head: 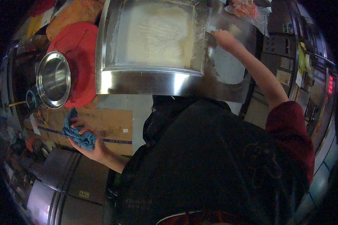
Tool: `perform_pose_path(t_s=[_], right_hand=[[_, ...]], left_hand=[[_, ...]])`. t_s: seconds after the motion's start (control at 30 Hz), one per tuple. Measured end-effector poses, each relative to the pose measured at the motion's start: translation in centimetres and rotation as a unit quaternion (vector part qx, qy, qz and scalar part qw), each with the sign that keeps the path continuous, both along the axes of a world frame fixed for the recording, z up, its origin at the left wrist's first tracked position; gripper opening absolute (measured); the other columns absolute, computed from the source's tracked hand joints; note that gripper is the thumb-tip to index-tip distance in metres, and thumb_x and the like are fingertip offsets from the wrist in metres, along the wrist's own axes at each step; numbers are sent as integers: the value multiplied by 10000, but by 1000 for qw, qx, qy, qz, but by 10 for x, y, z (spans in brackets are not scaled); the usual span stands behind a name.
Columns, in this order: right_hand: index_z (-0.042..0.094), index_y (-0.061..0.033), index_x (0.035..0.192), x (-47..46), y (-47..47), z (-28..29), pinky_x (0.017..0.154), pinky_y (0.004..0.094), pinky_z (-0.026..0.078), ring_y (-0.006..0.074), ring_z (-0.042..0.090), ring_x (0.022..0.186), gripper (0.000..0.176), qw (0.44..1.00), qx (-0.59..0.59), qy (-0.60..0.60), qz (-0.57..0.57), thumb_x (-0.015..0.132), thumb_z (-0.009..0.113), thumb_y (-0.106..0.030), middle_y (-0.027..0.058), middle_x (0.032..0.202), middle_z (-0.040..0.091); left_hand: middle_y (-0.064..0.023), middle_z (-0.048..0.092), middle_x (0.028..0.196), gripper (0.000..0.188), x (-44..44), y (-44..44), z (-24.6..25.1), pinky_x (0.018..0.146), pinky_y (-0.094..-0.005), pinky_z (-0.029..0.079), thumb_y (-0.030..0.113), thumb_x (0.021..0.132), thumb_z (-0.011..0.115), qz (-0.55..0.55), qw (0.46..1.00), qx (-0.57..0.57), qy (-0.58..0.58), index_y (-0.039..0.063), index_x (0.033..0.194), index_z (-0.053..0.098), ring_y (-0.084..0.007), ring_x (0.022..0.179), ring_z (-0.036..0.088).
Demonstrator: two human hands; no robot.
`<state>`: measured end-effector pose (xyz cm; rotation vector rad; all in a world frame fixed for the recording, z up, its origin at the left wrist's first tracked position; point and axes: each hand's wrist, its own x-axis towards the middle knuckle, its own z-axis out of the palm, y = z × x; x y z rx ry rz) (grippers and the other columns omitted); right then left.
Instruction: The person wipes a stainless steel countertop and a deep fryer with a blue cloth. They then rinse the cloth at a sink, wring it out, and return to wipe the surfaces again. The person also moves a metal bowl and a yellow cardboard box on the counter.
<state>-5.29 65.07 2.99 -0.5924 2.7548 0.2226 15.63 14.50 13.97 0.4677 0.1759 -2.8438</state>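
Observation:
My left hand (87, 137) grips a crumpled blue-grey cloth (83, 138), held out at the lower left over a flattened cardboard sheet. Beyond it, a round stainless steel bowl (54, 80) rests on a red round lid or tub (80, 64). In front of me a steel counter (146, 83) holds a recessed square basin of pale flour-like powder (157, 36). My right hand (222, 37) is at the counter's right part, beside the basin's rim, fingers curled and blurred; whether it holds something small is unclear.
Flattened cardboard (115, 121) lies on the floor at the left. Steel cabinets (81, 180) stand at the lower left. A clear plastic bag (249, 12) with reddish contents sits at the counter's far right. Appliances with panels (278, 45) line the right side.

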Motion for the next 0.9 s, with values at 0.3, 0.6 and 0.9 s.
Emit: perform_pose_path(t_s=[0.3, 0.6, 0.9], right_hand=[[576, -52, 780, 0, 1, 2, 577, 427, 479, 331, 590, 661, 140, 997, 26, 13, 67, 704, 514, -152, 157, 691, 587], [591, -58, 826, 1, -6, -2, 581, 431, 482, 338, 596, 691, 177, 999, 27, 13, 22, 708, 523, -172, 164, 737, 600], [572, -52, 780, 3, -10, 3, 593, 438, 478, 341, 591, 688, 146, 997, 23, -16, 70, 695, 534, -164, 164, 723, 594]], left_hand=[[-83, 423, 1124, 553, -5, 8, 12, 674, -270, 401, 142, 756, 536, -1, 1000, 3, -3, 37, 1237, 285, -166, 924, 475], [-84, 423, 1130, 543, -15, 19, 19, 677, -268, 402, 147, 756, 535, 5, 1000, 30, 0, 36, 1232, 298, -162, 929, 468], [-83, 427, 1117, 546, -16, 19, 21, 679, -273, 403, 146, 751, 541, 9, 999, 36, -11, 38, 1230, 300, -161, 918, 470]])
